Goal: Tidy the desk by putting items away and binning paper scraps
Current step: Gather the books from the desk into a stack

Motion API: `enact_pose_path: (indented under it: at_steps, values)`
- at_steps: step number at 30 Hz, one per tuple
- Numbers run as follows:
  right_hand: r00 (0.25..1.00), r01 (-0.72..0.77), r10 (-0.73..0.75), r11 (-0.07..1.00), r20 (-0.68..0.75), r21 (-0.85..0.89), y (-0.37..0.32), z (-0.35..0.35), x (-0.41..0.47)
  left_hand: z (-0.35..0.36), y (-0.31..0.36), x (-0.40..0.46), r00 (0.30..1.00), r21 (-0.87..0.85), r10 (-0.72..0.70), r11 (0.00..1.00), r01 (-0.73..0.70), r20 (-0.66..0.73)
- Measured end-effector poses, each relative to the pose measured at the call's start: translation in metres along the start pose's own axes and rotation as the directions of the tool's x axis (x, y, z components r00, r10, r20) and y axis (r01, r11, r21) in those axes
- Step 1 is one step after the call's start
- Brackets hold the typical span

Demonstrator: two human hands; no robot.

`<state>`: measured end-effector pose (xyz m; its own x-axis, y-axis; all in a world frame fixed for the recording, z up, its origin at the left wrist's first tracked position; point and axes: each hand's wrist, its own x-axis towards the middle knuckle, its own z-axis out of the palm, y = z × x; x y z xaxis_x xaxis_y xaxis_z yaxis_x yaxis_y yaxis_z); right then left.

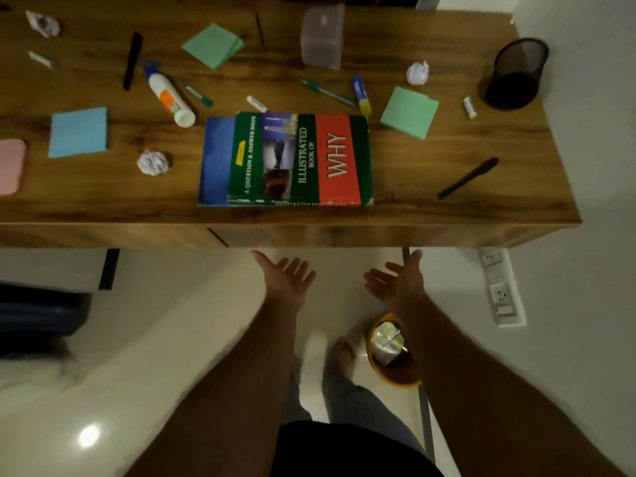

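Note:
My left hand (287, 275) and my right hand (397, 280) hover palm-up with fingers spread, below the front edge of the wooden desk (103, 208), holding nothing. On the desk lie a green and red book (299, 160) on a blue folder (215, 160), three crumpled paper balls (154, 162) (417, 73) (43, 24), a white glue bottle (168, 94), a glue stick (361, 95), a green pen (327, 92), two black pens (468, 178) (132, 60) and sticky-note pads in blue (78, 131) and green (409, 112) (213, 45). A black mesh pen holder (516, 74) stands at the right.
A yellow bin (392, 352) with wrappers inside sits on the floor under my right forearm. A frosted plastic box (322, 36) stands at the desk's back. A pink object (12, 166) lies at the left edge. A wall socket strip (500, 287) is on the right.

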<state>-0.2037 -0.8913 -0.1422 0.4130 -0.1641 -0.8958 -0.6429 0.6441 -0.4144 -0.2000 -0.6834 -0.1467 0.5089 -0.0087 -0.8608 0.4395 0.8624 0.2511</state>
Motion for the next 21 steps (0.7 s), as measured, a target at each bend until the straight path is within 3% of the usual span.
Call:
enact_pose_path:
  at_steps: [8,21]
  values:
    - [0.996,-0.053,0.025,0.935,0.085,0.351,-0.021,-0.002,0.046,0.022,-0.02,0.036,0.997,-0.053,0.069,0.996,-0.072,-0.045]
    - [0.987,-0.05,-0.033,0.864,0.155,0.5,-0.045,0.019,0.05,0.047,-0.033,0.052,0.993,-0.027,0.116,0.993,-0.117,-0.026]
